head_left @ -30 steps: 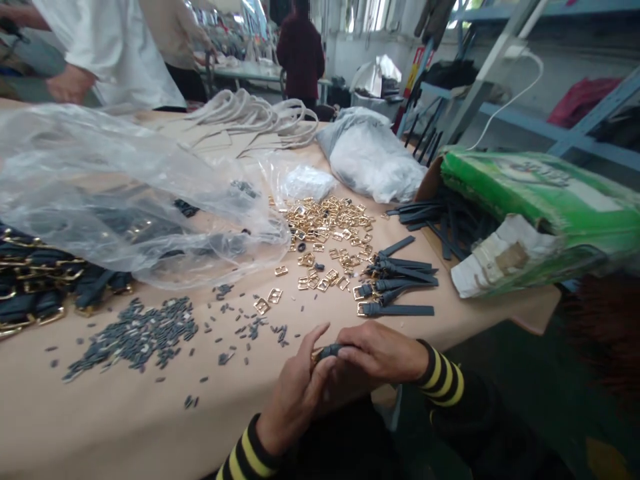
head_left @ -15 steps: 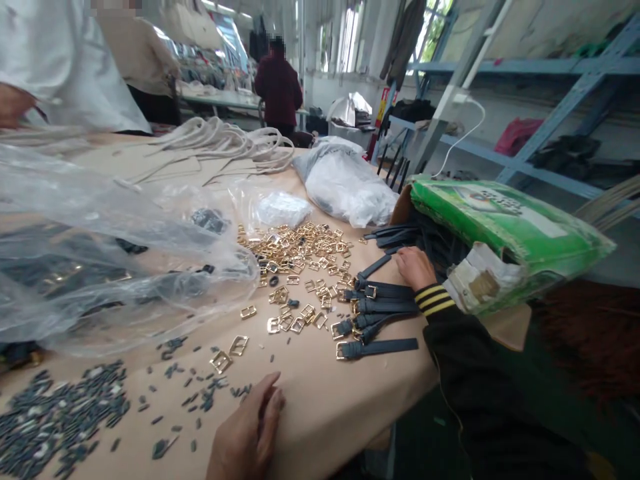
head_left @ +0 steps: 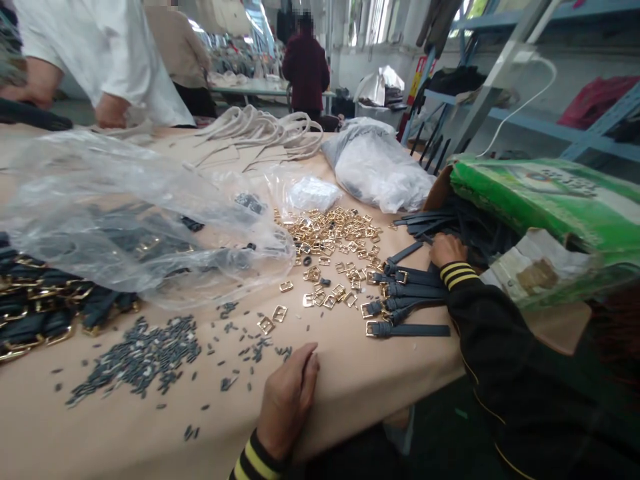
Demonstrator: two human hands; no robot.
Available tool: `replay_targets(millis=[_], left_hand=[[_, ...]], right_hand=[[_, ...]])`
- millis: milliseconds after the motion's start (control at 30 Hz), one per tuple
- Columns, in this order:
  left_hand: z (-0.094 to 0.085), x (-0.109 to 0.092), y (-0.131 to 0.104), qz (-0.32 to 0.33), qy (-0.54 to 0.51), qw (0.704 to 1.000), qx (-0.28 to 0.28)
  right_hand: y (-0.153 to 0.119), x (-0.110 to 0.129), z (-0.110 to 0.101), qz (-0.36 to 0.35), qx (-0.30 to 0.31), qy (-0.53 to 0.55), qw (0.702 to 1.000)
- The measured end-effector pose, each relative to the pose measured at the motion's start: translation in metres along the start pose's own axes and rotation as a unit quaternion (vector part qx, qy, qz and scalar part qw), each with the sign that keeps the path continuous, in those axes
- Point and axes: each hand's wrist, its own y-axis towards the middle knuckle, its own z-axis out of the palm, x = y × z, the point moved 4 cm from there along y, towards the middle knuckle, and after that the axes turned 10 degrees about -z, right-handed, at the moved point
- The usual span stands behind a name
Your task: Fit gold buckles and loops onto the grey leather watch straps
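Note:
My right hand (head_left: 448,251) is at the mouth of the green box, its fingers curled in on the end of a dark strap (head_left: 426,239); the fingertips are partly hidden. Just below it lies a row of short dark straps with gold buckles (head_left: 419,330). My left hand (head_left: 289,393) rests at the table's near edge, fingers loosely stretched and nothing visible in them. Between the hands, loose gold buckles (head_left: 345,293) lie scattered, with a bigger heap (head_left: 333,230) behind. Small dark strap loops (head_left: 145,353) are piled left of my left hand.
The green box (head_left: 545,193) lies on its side at the right, dark straps spilling out. Clear plastic bags (head_left: 215,267) cover the left, beside buckled dark straps (head_left: 40,300). A stuffed bag (head_left: 380,163) and pale cords (head_left: 265,133) lie behind. A co-worker in white (head_left: 115,60) stands across the table.
The view has swung left and down, so the table contents sit further right and more of the left side shows. My right hand stays by the box; my left stays at the edge.

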Motion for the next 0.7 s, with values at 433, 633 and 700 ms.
replay_targets(millis=[433,633,700], left_hand=[[-0.013,-0.011,-0.012,-0.318,-0.339,0.873,0.149],[-0.018,0.007,-0.033,-0.404,-0.413,0.806,0.13],[-0.02,0.012,-0.035,-0.415,-0.422,0.798,0.111]], right_hand=[[-0.189,0.178,-0.043,-0.349,0.296,0.441,0.772],[-0.217,0.191,0.0,-0.211,0.416,0.636,0.614],[-0.217,0.192,0.002,-0.205,0.421,0.65,0.598]])
